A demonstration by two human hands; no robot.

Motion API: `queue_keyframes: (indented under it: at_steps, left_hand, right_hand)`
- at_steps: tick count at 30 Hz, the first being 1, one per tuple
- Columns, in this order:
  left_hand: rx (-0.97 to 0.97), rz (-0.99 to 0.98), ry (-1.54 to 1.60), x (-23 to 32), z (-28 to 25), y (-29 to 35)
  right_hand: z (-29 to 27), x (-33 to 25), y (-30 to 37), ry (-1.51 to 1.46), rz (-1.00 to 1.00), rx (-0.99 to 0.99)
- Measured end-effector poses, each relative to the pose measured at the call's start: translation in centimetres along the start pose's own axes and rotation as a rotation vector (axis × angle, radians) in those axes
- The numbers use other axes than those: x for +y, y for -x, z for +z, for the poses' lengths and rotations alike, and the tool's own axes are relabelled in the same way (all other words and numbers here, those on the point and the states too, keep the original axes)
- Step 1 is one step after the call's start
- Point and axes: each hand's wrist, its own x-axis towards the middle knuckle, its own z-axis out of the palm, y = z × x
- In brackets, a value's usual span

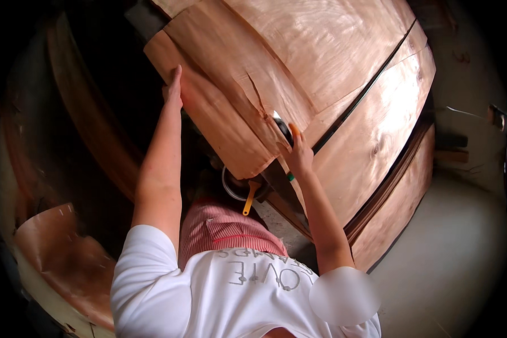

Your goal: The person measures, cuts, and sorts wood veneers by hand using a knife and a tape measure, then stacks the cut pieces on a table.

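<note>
A narrow sheet of thin wood veneer (pixel 219 121) lies slanting over wider veneer sheets (pixel 332 45), with a dark split near its right side. At its left edge rests my left hand (pixel 174 90), fingers stretched out and thumb side up, holding nothing. My right hand (pixel 298 155) is closed around a tool with a curved dark and shiny edge (pixel 281 125) and an orange part; its exact kind is unclear. That edge touches the veneer or lies just above it, next to the split. Below this hand shows a small green piece (pixel 290 177).
A yellow-handled tool (pixel 249 203) leans in a round metal-rimmed container (pixel 226 183) by my legs. A dark gap (pixel 372 84) runs across the veneer pile on the right. Curved brown sheets (pixel 67 248) stand at the lower left, with pale floor (pixel 450 236) at the right.
</note>
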Motion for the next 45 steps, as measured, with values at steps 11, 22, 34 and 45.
queue_keyframes:
  at_steps: [11,22,34,45]
  left_hand:
    - [-0.094,0.022,0.100,1.3,-6.2,2.9]
    - [-0.299,0.048,0.316,8.7,3.0,10.9]
    - [0.224,0.332,-0.299,2.1,10.1,4.6]
    - [-0.174,-0.082,0.089,-3.3,8.7,8.6]
  right_hand:
    - [0.5,1.9,-3.7,-0.099,-0.025,0.036]
    - [-8.6,9.9,0.9,-1.049,0.751,0.411]
    - [-6.5,18.7,19.1,-1.234,1.153,0.371]
    - [-6.1,20.7,22.6,-0.324,0.934,0.872]
